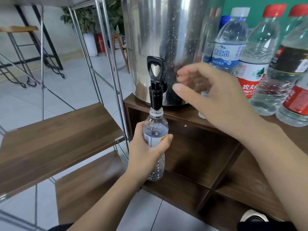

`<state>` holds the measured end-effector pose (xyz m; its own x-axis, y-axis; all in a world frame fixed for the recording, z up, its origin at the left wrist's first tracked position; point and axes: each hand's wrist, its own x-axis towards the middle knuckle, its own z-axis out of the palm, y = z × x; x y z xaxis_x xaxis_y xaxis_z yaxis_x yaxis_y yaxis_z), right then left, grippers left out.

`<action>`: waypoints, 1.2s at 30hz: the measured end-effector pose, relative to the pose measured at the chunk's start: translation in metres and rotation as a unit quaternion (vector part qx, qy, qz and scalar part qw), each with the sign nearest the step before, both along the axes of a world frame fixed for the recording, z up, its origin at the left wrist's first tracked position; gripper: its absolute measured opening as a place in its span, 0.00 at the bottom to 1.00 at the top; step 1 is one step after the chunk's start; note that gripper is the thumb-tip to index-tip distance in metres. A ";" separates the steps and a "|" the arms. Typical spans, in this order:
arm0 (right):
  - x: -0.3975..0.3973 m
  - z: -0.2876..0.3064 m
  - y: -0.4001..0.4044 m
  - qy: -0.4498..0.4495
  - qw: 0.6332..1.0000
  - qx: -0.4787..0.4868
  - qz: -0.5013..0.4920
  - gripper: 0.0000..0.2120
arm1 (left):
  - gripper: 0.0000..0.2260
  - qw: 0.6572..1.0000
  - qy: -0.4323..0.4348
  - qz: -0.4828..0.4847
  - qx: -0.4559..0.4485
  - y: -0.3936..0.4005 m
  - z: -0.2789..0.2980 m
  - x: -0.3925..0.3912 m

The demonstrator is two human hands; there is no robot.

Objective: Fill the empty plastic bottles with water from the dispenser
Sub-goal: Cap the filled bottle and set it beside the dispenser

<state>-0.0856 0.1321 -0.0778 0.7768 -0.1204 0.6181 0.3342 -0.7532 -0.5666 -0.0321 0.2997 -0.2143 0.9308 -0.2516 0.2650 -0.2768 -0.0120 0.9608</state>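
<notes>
capped bottles [255, 67] (blurred) crowd beside the dispenser [166, 39], behind right hand [215, 97].

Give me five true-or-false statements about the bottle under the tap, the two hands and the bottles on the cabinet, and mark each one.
1. The left hand grips the uncapped bottle with its mouth right under the black tap. True.
2. The right hand is pressing the tap lever down. False: it is in the air beside the tap, fingers loose, touching nothing visible.
3. The steel dispenser stands on the wooden cabinet. True.
4. The bottles on the cabinet to the right have no caps. False: the blue-labelled bottle has a white cap, and the red-labelled bottle a red one.
5. The tap lever lies flat. False: it stands upright.
</notes>
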 end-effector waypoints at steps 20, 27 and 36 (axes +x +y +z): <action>0.034 0.029 0.039 -0.202 0.957 -0.208 -0.001 0.07 | 0.23 0.999 0.007 0.010 -0.038 -0.002 0.005 0.001; 0.026 -0.003 0.032 -0.229 0.933 -0.259 0.105 0.08 | 0.22 0.998 0.011 0.016 -0.063 -0.008 0.007 -0.001; 0.020 -0.036 -0.028 -0.110 0.982 -0.151 -0.012 0.09 | 0.25 0.998 -0.015 0.043 -0.049 -0.013 -0.004 0.004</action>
<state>-0.0656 0.1037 -0.1136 0.6195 0.0784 0.7811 0.4044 -0.8847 -0.2320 -0.0276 0.2865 -0.2179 0.9391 -0.1422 0.3129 -0.3078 0.0570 0.9498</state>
